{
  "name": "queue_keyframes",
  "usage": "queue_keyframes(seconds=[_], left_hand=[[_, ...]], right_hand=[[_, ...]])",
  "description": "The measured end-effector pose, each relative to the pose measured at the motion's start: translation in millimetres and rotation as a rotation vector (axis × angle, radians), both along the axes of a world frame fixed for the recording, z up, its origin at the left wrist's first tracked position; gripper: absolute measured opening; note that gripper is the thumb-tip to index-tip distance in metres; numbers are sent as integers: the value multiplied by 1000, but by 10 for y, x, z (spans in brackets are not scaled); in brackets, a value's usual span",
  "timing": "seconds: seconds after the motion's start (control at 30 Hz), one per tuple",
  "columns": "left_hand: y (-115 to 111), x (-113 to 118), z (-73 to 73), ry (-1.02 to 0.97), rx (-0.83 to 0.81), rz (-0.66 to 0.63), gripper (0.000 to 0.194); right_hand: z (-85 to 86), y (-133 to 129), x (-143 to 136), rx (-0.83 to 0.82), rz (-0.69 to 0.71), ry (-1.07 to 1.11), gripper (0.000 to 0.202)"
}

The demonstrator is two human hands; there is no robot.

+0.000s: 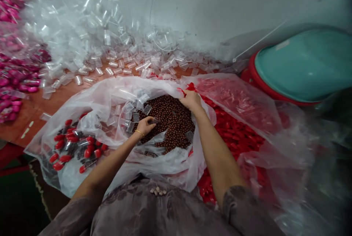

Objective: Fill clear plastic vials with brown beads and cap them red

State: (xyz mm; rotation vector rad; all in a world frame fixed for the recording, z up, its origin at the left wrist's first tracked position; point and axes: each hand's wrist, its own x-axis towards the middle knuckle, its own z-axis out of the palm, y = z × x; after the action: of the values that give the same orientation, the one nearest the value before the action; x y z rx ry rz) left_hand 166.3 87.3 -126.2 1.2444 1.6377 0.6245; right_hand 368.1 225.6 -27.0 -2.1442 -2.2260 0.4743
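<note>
A white plastic bag [82, 91] lies wide open in front of me, with a heap of small brown balls [170, 118] inside. My left hand [145, 126] is closed at the left part of the heap, its fingers around a small clear plastic container [154, 121] that is partly hidden. At the bag's far right rim, my right hand [191, 100] is closed too, and a bit of a red plastic piece [181, 91] shows at its fingertips. Several clear containers [136, 117] lie on the balls near my left hand. Many red pieces [231, 129] fill a bag on the right.
Clear containers with red caps [66, 158] lie in the bag's left part. Loose clear containers [118, 71] are piled along the wall on the orange surface [30, 107]. Pink items [8, 78] are heaped far left. A teal basin [305, 67] leans at the right.
</note>
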Motion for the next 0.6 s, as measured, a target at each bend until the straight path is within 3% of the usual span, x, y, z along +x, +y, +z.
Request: queue_keyframes(seconds=[0.1,0.23,0.37,0.47,0.6], left_hand=[[-23,-1,92,111,2,-82,26],[-17,-1,249,232,76,-228,26],[1,37,327,327,82,-312,26],[42,92,353,405,29,-299,27],[129,135,439,487,-48,-333,29]], right_hand=[[216,-352,54,98,-44,244,23],[659,-805,130,297,-52,660,16],[991,-851,183,445,-72,685,15],[958,-599,189,482,-154,521,21],[785,-367,226,400,-185,301,56]])
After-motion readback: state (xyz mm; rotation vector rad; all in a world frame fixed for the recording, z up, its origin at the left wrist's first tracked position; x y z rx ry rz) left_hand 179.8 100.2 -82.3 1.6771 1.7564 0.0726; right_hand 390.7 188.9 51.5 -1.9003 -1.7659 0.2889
